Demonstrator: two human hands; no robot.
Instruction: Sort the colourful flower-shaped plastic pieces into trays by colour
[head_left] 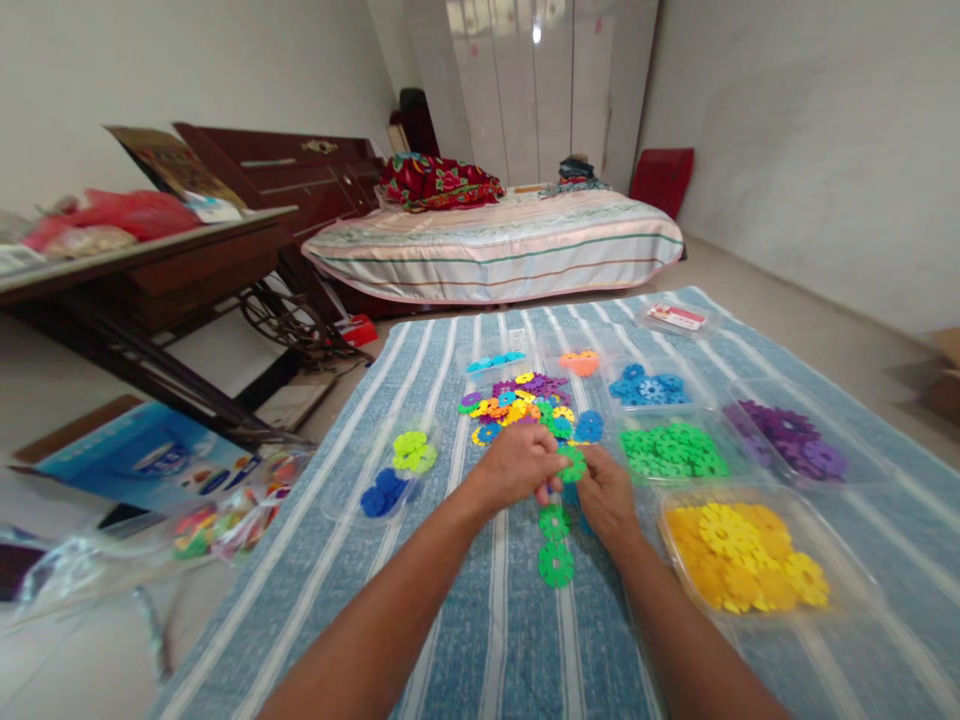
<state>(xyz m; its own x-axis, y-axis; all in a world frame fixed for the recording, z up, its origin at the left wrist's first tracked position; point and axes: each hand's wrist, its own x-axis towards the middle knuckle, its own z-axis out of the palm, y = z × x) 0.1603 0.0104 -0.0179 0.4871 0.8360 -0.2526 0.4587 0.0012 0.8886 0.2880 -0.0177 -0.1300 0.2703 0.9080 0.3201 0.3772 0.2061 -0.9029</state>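
My left hand (521, 465) pinches the left edge of a green notched plastic disc (572, 464). From the other side my right hand (606, 492) closes on the same disc, its fingertips partly hidden. Just below the hands, two more green discs (556, 564) lie in a line, touching or joined; I cannot tell which. A bluish piece beside my right hand is mostly covered. Beyond my hands spreads a loose pile of mixed-colour discs (517, 405), with blue discs (589, 426) at its right side.
Clear trays hold green discs (671, 452), yellow discs (739, 560), purple discs (787, 440) and blue discs (646, 386) on the right. Lime discs (414, 452) and dark blue discs (384, 493) sit in containers at left. A striped cloth (450, 620) covers the table. Behind stands a bed (495, 255).
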